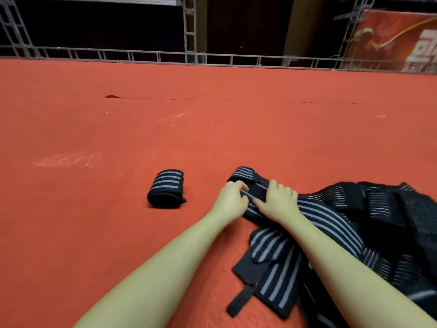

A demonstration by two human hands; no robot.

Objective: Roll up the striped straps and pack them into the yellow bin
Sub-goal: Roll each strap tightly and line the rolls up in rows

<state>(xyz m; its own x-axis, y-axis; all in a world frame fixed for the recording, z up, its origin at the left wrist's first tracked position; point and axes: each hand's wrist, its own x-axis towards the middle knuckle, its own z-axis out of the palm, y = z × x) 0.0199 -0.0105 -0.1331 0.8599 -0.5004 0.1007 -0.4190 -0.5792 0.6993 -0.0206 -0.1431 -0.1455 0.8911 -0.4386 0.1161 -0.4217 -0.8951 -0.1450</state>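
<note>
Elasticated black-and-grey striped strap [307,209] at lower centre-right, judged soft, light and limp, best taken at the rolled end; pinched there by left hand [233,201] and right hand [275,201] side by side; finished roll [166,188] left of centre; yellow bin unseen.

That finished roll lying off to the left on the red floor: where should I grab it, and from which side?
Take the rolled strap across its middle, coming down from above with fingers and thumb on its two long curved sides. It lies on its side on the red floor, apart from the pile, so the top is free. Clamping the middle probably keeps the loose dark tail at its near right end from unwinding.
</note>
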